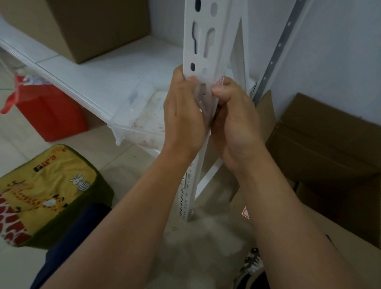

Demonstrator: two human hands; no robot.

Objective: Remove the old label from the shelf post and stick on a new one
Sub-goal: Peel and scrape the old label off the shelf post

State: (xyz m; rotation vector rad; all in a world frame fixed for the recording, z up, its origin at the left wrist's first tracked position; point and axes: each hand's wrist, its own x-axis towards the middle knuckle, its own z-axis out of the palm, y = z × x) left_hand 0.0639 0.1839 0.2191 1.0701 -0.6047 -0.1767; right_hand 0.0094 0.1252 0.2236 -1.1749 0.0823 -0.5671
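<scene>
The white slotted shelf post (201, 54) rises straight in front of me, and both my hands are closed around it just below a pair of its holes. My left hand (185, 112) wraps the post's left edge, fingers curled behind it and the thumb pressed flat on the front face. My right hand (231, 120) is bunched against the right edge, thumb and bent forefinger pinched together there. Just above that pinch a small scrap with pinkish print, the label (221, 80), peeks out, touching my fingertips and the post's right edge. I cannot tell whether it is the old one lifting off or a new one going on; I judge it the old one, mid-peel. If so, the next move calls for a steady pull along the post while my left hand braces it, slow enough that the paper does not tear.
</scene>
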